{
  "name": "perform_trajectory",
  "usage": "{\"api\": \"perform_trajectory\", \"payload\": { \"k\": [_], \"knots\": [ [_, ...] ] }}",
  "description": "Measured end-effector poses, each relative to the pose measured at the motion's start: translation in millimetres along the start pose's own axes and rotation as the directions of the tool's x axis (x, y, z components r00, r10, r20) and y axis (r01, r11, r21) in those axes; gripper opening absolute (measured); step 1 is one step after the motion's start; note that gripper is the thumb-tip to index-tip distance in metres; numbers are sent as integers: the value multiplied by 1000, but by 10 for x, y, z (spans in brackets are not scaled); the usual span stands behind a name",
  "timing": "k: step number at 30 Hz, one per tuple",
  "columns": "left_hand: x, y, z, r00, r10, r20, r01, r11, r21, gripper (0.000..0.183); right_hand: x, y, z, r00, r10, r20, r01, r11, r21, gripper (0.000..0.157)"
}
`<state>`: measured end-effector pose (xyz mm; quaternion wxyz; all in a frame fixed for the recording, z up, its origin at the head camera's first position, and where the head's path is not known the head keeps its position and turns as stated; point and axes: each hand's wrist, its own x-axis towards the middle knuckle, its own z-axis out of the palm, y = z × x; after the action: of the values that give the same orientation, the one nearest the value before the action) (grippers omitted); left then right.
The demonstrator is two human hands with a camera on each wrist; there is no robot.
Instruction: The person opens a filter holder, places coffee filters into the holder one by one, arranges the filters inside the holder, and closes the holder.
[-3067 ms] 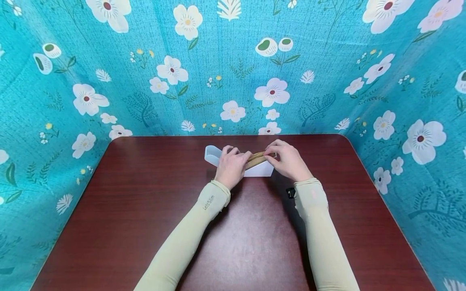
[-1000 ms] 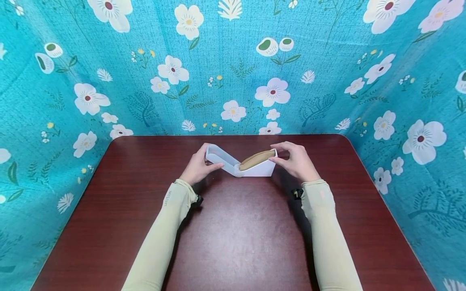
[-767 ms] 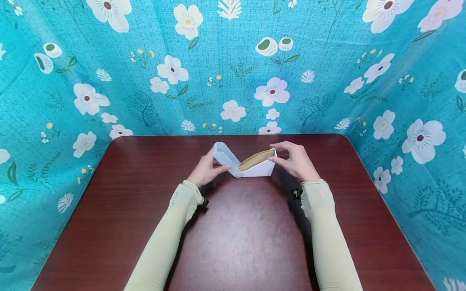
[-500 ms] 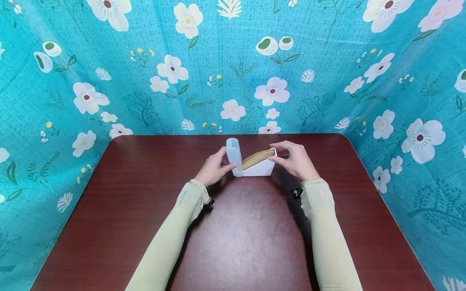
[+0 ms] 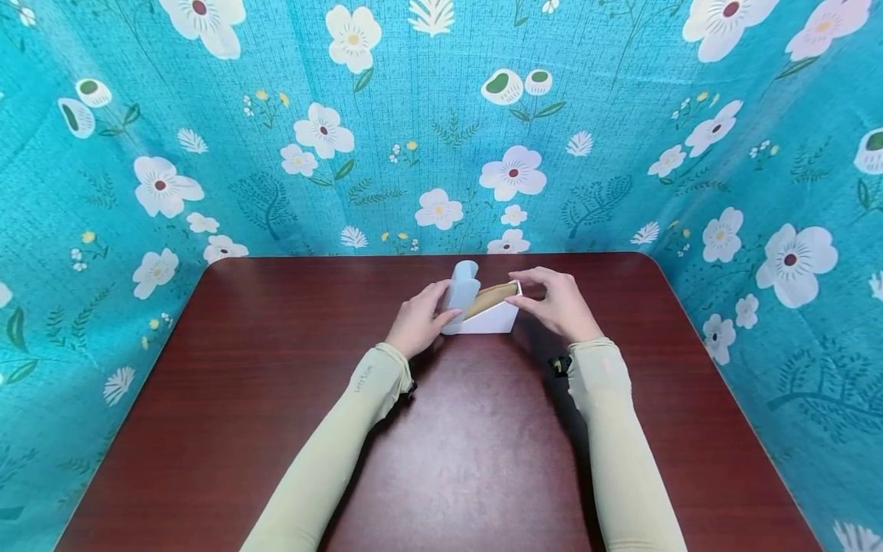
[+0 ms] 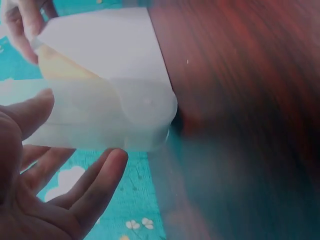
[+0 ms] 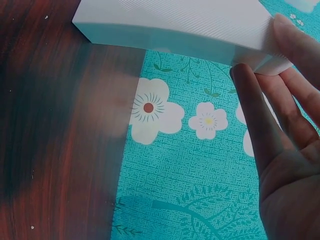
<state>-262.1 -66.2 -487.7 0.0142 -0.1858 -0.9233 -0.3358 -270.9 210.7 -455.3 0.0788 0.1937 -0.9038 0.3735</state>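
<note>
A white box (image 5: pixel 488 320) with a slanted top stands on the table, tan paper-like sheets (image 5: pixel 493 297) inside it. Its translucent hinged lid (image 5: pixel 461 297) is raised steeply at the left end, tipping towards the sheets. My left hand (image 5: pixel 417 316) holds that lid between thumb and fingers; in the left wrist view the lid (image 6: pixel 75 115) lies between them, with the round hinge at the box's lower corner. My right hand (image 5: pixel 557 305) grips the box's tall right end, thumb on the near side, as the right wrist view also shows.
The dark red wooden table (image 5: pixel 241 429) reaches back to a turquoise flowered cloth (image 5: pixel 386 153), which also hangs along both sides. The box stands near the table's back edge. A small black device (image 5: pixel 560 366) sits under the right wrist.
Earlier both hands were at the tan sheets. Then the left hand took the lid and swung it up and rightward, from leaning left to past upright. The right hand stayed at the box's right end.
</note>
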Motion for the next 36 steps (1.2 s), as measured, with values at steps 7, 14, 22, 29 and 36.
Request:
{"api": "perform_trajectory", "payload": {
  "k": [7, 14, 22, 29, 36],
  "knots": [
    [19, 138, 105, 998, 67, -19, -63, 984, 164, 53, -8, -14, -11, 1000, -4, -3, 4, 1000, 23, 48],
    [20, 200, 198, 994, 98, -40, -85, 965, 248, 53, -24, -1, -29, 999, 25, 25, -27, 996, 89, 52],
    [47, 257, 269, 985, 161, -53, -132, 923, 361, 52, -43, -37, -40, 995, 78, 69, -88, 984, 153, 61],
    [52, 314, 300, 986, 161, -43, -128, 894, 429, 54, -44, -49, -21, 996, 89, 32, -92, 992, 92, 59],
    [63, 310, 304, 985, 165, -49, -127, 891, 435, 54, -23, -72, -3, 998, 64, -2, -64, 995, 78, 49]
  ]
}}
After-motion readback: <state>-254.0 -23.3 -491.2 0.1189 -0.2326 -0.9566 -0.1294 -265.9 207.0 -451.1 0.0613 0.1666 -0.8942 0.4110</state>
